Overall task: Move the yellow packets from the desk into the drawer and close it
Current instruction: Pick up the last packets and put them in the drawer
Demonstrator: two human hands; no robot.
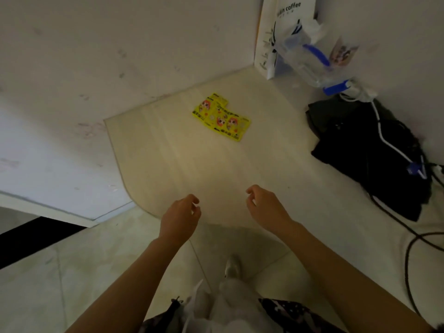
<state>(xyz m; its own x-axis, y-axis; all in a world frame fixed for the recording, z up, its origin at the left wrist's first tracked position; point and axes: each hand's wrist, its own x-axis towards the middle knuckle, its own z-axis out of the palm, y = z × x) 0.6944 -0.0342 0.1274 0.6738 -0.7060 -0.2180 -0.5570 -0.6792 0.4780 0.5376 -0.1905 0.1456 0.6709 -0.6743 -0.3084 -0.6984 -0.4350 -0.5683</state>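
Observation:
Yellow packets [221, 117] with cartoon prints lie overlapping on the pale desk [192, 159], toward its far side near the wall. My left hand [180, 218] hovers over the desk's near rounded edge, fingers loosely curled and holding nothing. My right hand [263, 207] floats beside it, a little to the right, fingers also loosely curled and empty. Both hands are well short of the packets. No drawer shows in this view.
A black bag [367, 152] lies on the desk at the right with white and black cables over it. A white paper coffee bag [276, 37] and a clear plastic bag [310, 56] stand in the far corner. Walls bound the desk at the left and back.

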